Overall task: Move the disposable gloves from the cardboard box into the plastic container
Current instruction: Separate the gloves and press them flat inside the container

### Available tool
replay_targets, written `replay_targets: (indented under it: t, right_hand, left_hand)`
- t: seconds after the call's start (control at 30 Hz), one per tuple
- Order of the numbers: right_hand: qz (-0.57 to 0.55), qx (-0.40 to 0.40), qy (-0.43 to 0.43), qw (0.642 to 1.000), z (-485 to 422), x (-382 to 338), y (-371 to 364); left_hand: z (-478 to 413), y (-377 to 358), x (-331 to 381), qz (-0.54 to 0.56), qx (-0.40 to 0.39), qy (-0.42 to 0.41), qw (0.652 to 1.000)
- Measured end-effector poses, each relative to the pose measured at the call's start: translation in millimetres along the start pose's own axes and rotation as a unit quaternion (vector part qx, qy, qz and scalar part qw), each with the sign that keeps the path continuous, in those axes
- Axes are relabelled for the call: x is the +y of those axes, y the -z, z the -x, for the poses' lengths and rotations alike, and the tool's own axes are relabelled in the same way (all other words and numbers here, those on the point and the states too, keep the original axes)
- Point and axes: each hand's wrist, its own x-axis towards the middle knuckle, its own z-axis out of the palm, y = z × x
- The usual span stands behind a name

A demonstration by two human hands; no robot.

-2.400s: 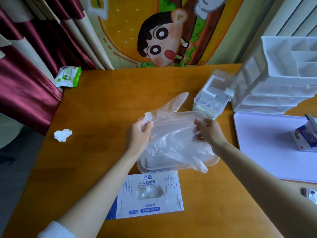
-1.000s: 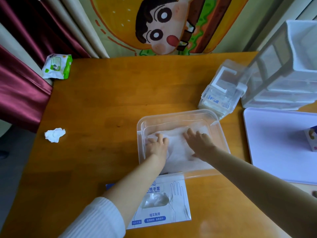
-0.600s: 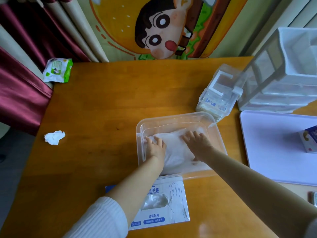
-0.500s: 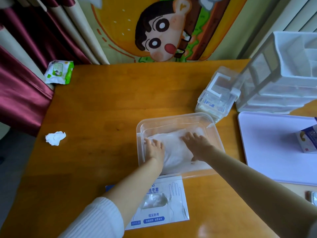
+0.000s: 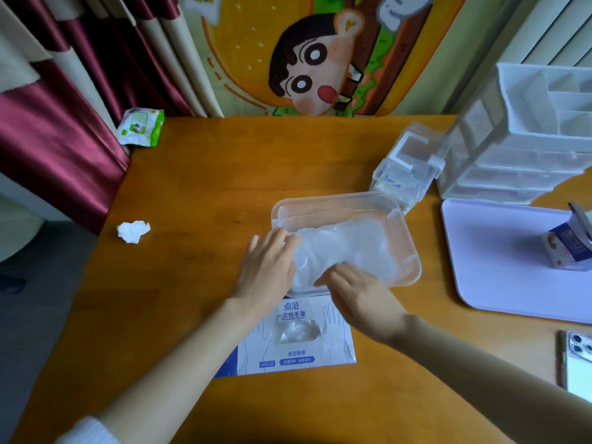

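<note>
Head: left hand point(image 5: 267, 267), right hand point(image 5: 358, 294) retreated to container point(image 5: 333, 197) rim; gloves point(image 5: 349, 245) puffed.

Orange-brown wooden table point(image 5: 208, 174), maroon and cream curtain point(image 5: 64, 139) at left, cartoon wall hanging point(image 5: 314, 59) behind, grey floor point(image 5: 48, 299)

1. Grips: 2, i.e. left grip point(image 5: 267, 267) and right grip point(image 5: 362, 296).
2. Plastic container point(image 5: 413, 251): 1, clear.
3. Cardboard box point(image 5: 298, 347): 1, flat, printed.
4. Disposable gloves point(image 5: 349, 245): 1 wad in the container; single gloves not countable.
5. Crumpled tissue point(image 5: 133, 231): 1.
6. Wipes pack point(image 5: 141, 126): 1.
7. Drawer unit point(image 5: 528, 149): 1.
8. Stack of small clear boxes point(image 5: 403, 168): 1 stack; number within unclear.
9. Lilac tray point(image 5: 499, 267): 1, bearing 1 small carton point(image 5: 567, 248).
10. Phone point(image 5: 576, 360): 1, cut by the frame edge.
</note>
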Motion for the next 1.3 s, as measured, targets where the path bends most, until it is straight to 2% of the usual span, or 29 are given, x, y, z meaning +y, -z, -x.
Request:
replay_targets:
  t: [0.1, 0.2, 0.27, 0.4, 0.53, 0.7, 0.8, 0.83, 1.0, 1.1, 1.17, 1.23, 1.3]
  right_hand:
    - [0.024, -0.075, 0.036, 0.996, 22.2, -16.6, -22.4]
    - [0.046, -0.186, 0.004, 0.981, 29.0, -25.9, -44.8]
    - [0.055, -0.245, -0.030, 0.967, 24.2, -31.7, -55.6]
    - [0.102, -0.291, -0.069, 0.949, 12.7, -44.4, -67.3]
    - [0.129, -0.292, -0.063, 0.946, 0.6, -46.6, -73.0]
    - [0.148, -0.292, -0.048, 0.944, -11.9, -50.9, -73.8]
    - [0.158, -0.267, -0.024, 0.950, -11.1, -51.7, -71.9]
    - [0.172, -0.277, -0.033, 0.945, -10.1, -51.7, -70.8]
    - [0.159, -0.228, -0.068, 0.958, 0.0, -42.0, -64.9]
    - [0.120, -0.201, -0.138, 0.962, 4.4, -32.3, -50.0]
    - [0.077, -0.179, -0.153, 0.969, 8.8, -29.1, -50.2]
    - [0.076, -0.146, -0.101, 0.981, 8.1, -38.4, -49.1]
    - [0.110, -0.160, -0.037, 0.980, 8.5, -42.5, -62.3]
  left_hand:
    - [37.6, -0.1, -5.6, 0.038, -0.006, 0.098, 0.994]
    - [74.2, -11.8, -10.6, 0.067, -0.105, 0.179, 0.976]
    - [92.8, -21.1, -10.0, 0.085, -0.168, 0.182, 0.965]
    - [106.4, -20.4, -1.5, 0.068, -0.294, 0.157, 0.940]
    - [106.6, -15.0, 0.0, 0.075, -0.370, 0.157, 0.913]
    - [107.3, -20.7, 0.2, 0.065, -0.363, 0.167, 0.914]
    - [108.8, -23.0, -0.4, 0.069, -0.358, 0.177, 0.914]
    - [109.3, -23.5, -0.4, 0.070, -0.356, 0.179, 0.915]
    - [110.5, -24.5, 0.1, 0.087, -0.351, 0.188, 0.913]
    - [110.3, -24.5, -0.2, 0.091, -0.349, 0.189, 0.913]
    - [109.3, -24.6, -0.1, 0.095, -0.349, 0.191, 0.912]
    - [108.3, -24.5, 0.3, 0.095, -0.351, 0.192, 0.911]
    - [107.7, -23.7, 1.1, 0.093, -0.352, 0.195, 0.911]
